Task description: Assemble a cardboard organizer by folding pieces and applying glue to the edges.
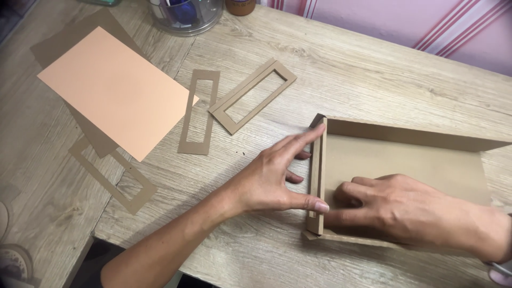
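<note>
On the worktop point(330, 69), I press the end wall point(317, 176) against the cardboard box point(405, 160), left hand point(269, 178) splayed flat outside, right hand point(397, 205) bracing inside; seating it square seems to be the step.

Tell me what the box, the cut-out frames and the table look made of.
Box: brown cardboard or kraft board, matte; thin flat walls with raw cut edges, pressed by the left hand and right hand. Frames: seemingly the same matte brown board, flat with cut-out windows. Table: pale wood grain with knots, dull; solid wood or laminate cannot be told.
</note>
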